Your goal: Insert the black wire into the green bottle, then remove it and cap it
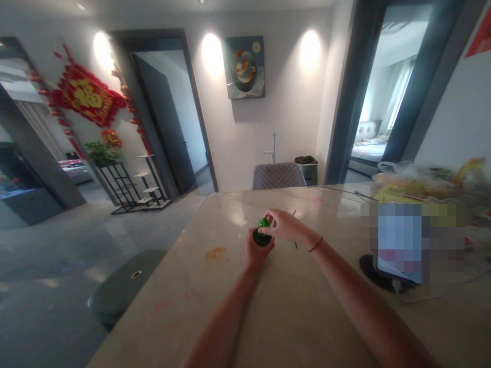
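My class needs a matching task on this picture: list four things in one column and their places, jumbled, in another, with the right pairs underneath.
Things
1. Shiny green object
2. Red band
3. Quilted chair
4. Framed picture

Places
A. Beyond the far edge of the table
B. In the left hand
C. Hung on the wall
D. Around the wrist of the right hand

Right pairs: 1-B, 2-D, 3-A, 4-C
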The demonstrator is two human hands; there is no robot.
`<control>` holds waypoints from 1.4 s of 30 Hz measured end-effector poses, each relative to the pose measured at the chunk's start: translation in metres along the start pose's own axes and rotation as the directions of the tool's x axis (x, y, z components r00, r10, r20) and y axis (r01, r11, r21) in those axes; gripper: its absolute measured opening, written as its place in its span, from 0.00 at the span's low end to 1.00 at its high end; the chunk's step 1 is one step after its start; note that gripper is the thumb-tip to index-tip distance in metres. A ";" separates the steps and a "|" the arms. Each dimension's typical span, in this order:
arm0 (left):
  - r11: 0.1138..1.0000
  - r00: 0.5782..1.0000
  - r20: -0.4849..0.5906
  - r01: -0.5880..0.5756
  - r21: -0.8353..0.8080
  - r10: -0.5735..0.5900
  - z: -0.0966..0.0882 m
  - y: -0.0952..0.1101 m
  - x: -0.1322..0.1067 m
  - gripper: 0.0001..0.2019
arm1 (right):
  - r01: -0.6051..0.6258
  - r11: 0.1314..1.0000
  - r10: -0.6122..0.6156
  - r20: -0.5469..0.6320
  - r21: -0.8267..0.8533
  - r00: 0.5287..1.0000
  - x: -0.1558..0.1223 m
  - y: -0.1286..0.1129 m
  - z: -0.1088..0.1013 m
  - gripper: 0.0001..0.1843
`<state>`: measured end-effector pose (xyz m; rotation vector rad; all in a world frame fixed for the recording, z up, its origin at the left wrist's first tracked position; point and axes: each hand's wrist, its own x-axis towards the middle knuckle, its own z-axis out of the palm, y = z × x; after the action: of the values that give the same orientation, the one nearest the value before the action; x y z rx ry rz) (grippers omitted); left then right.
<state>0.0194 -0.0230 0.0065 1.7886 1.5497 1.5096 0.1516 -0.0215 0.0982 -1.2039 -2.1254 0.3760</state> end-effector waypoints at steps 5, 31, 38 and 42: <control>0.999 0.999 0.001 -0.035 0.038 0.035 -0.001 0.000 -0.001 0.22 | 0.120 0.990 -0.119 -0.007 0.080 0.993 -0.002 -0.001 -0.001 0.23; 0.986 0.994 0.062 -0.099 0.132 0.091 -0.004 0.003 -0.003 0.22 | 0.022 0.923 0.059 -0.197 0.384 0.979 0.010 0.023 -0.013 0.15; 0.987 0.994 0.036 -0.103 0.121 0.099 -0.003 0.002 -0.003 0.24 | -0.292 0.787 0.427 -0.138 0.544 0.894 0.006 0.101 -0.011 0.15; 0.987 0.994 0.032 -0.107 0.118 0.104 -0.003 0.003 -0.004 0.23 | -0.315 0.763 0.396 -0.023 0.565 0.918 -0.007 0.130 -0.005 0.17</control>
<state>0.0190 -0.0282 0.0078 1.9780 1.5866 1.4621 0.2420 0.0420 0.0298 -1.2261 -1.4915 0.9753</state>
